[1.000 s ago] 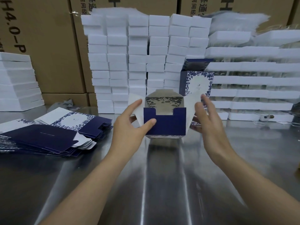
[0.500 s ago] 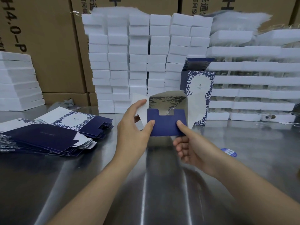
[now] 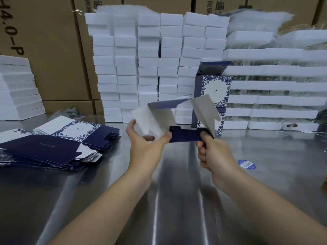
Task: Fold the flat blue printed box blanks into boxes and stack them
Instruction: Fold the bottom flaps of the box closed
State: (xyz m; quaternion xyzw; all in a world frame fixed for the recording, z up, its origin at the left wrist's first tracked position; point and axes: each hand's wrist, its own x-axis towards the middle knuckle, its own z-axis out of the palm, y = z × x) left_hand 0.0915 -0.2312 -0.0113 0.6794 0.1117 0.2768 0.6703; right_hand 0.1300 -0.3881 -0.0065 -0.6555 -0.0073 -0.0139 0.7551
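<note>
A half-folded blue printed box (image 3: 184,135) is held in the air over the metal table, its white inner flaps spread and blurred. My left hand (image 3: 146,142) grips its left side, thumb on the dark blue panel. My right hand (image 3: 210,149) pinches that panel's right end, fingers curled. A pile of flat blue blanks (image 3: 53,145) lies on the table at the left. Two folded boxes (image 3: 214,96) stand stacked behind the held box, the top one with its lid flap open.
The shiny metal table (image 3: 168,191) fills the foreground. Stacks of white foam blocks (image 3: 150,68) and foam trays (image 3: 276,85) line the back, more foam (image 3: 16,89) at far left, brown cartons (image 3: 53,41) behind. A round blue sticker (image 3: 246,164) lies at the right.
The box has been lifted off the table and tilted; its side flaps have swung open. My right hand moved from the box's right side to pinch the dark blue panel.
</note>
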